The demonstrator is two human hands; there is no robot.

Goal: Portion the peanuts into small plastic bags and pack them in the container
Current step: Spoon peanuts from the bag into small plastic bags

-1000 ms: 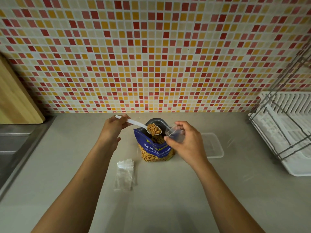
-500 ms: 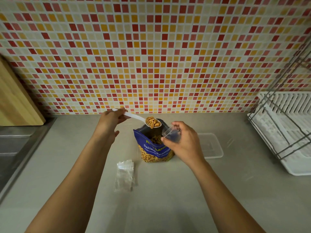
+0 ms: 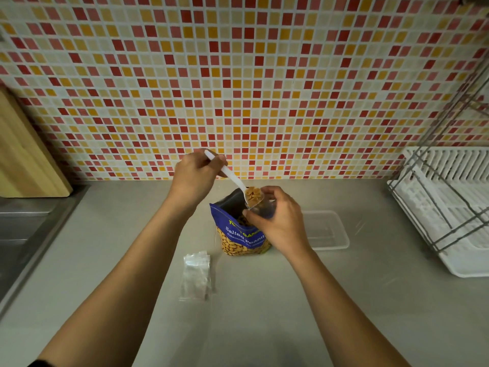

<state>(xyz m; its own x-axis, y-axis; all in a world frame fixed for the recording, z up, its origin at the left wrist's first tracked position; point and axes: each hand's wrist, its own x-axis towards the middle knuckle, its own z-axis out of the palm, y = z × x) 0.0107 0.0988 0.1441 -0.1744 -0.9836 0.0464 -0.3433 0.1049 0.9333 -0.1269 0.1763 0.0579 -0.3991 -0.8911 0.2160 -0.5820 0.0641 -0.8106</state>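
Looks early: left hand [image 3: 195,178] pinches the spoon [image 3: 232,178], loaded with peanuts [image 3: 252,195], tilted at the small bag [image 3: 261,208] the right hand [image 3: 280,223] pinches open over the pouch [image 3: 239,235], centre frame. Container [image 3: 341,243] right of it looks empty, and the spare bags [image 3: 197,274] lie lower centre on the table [image 3: 264,313].

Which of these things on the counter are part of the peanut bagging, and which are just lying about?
In the job:
left hand holding white plastic spoon loaded with peanuts
right hand holding small clear bag
blue Salted Peanuts pouch
pile of spare plastic bags
clear container

Just lying about:
wooden chopping board
white dish rack
steel sink
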